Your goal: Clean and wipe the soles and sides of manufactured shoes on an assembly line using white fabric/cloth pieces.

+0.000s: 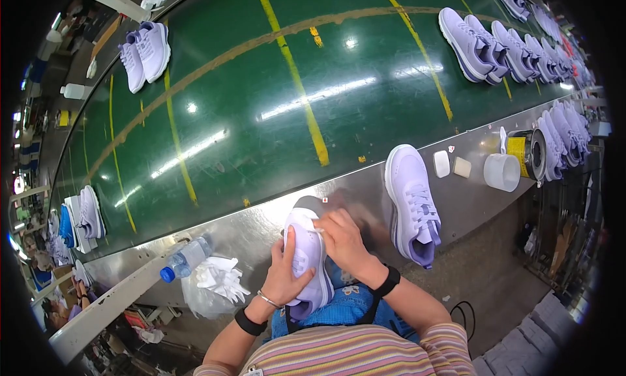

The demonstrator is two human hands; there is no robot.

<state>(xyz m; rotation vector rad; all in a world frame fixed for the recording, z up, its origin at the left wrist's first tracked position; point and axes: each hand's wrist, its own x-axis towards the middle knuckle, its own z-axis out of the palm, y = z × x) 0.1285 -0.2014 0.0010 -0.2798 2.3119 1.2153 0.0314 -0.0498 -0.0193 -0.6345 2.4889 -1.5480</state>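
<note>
A lavender sneaker (315, 261) with a white sole is tilted in front of me, toe up, at the near edge of the metal ledge (352, 200). My left hand (285, 274) grips it from the left side, fingers and thumb around the upper. My right hand (345, 241) is closed and pressed to the toe, pinching a small white piece (317, 224) that looks like cloth. Part of it is hidden by my fingers. To the right a second lavender sneaker (413, 200) rests on the ledge with its toe pointing away.
A green conveyor belt (228, 115) carries several lavender shoes (464, 43). At right on the ledge are a white block (441, 164), a beige block (462, 167), a translucent cup (501, 172) and a can (527, 154). At left are a bottle (189, 257) and white scraps (218, 276).
</note>
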